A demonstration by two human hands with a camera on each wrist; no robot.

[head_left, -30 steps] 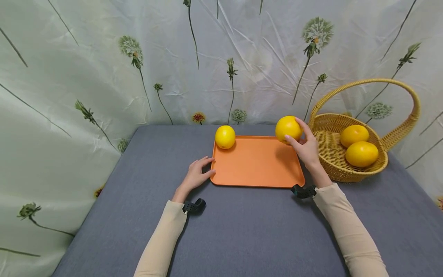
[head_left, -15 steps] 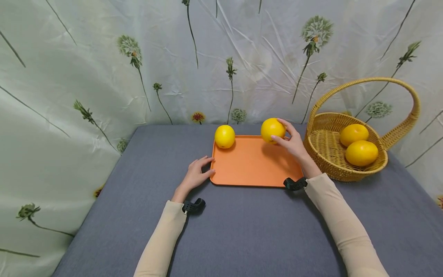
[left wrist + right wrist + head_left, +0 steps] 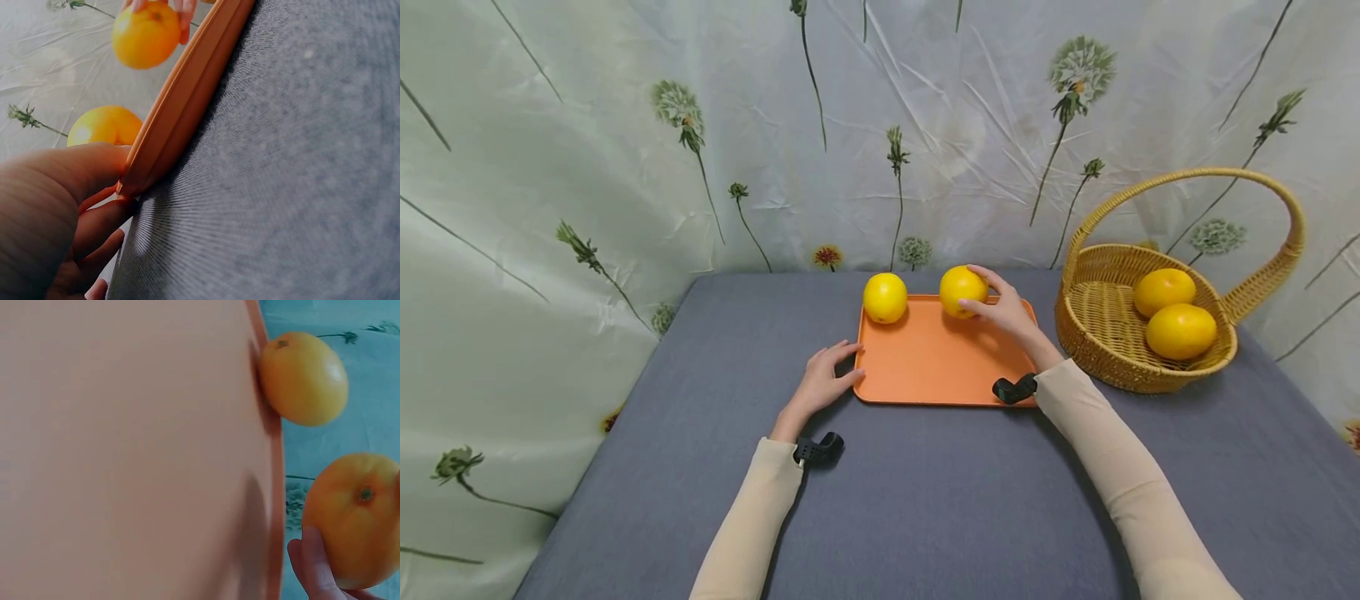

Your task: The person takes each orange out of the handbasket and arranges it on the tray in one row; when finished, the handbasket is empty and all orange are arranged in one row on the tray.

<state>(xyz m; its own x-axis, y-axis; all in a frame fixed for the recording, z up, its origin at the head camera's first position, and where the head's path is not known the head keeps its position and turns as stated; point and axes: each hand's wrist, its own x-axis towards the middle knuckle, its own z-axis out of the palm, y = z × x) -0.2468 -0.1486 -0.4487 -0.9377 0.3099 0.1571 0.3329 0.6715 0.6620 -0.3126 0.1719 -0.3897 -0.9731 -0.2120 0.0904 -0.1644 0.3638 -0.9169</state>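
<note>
In the head view the right hand [image 3: 1003,315] holds an orange [image 3: 962,292] between thumb and fingers, over the back part of an orange-coloured tray [image 3: 940,367]. The right wrist view shows this held orange [image 3: 350,525] low on the right, fingertips on its skin. A second orange [image 3: 885,298] rests at the tray's back left corner. Beside the tray's left side is the left hand [image 3: 822,382], thumb and fingers spread and touching its edge. In the left wrist view the thumb [image 3: 103,165] lies against the tray rim [image 3: 181,94] at the near corner.
Right of the tray stands a wicker basket [image 3: 1093,358] with a tall arched handle. Two more oranges, one behind [image 3: 1165,292] and one in front [image 3: 1182,331], lie inside it. A grey cloth [image 3: 925,500] covers the table. Behind hangs a flower-patterned curtain [image 3: 820,200].
The right hand has carried its orange leftward from near the basket and slightly lower, closer to the orange on the tray. The left hand keeps its place at the tray's edge.
</note>
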